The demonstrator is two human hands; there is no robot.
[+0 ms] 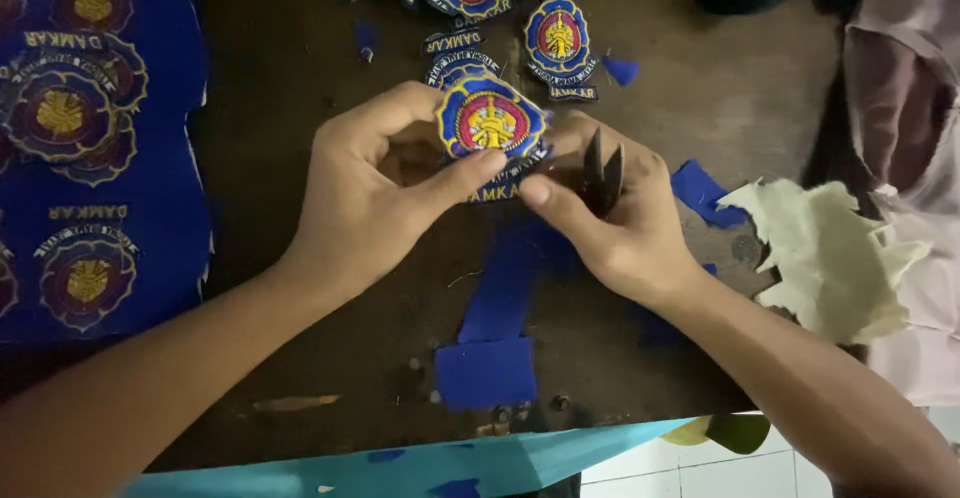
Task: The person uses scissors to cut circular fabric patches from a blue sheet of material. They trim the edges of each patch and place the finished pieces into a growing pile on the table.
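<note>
Between both hands, above the dark surface, the embroidered patch sits pinched: the left hand closes thumb and fingers on its lower edge, while the right hand closes around small black scissors and steadies the patch with its thumb. Trimming well probably means turning the patch, not the blades, cutting close to the stitched border. Blue fabric scraps and finished patches lie around.
</note>
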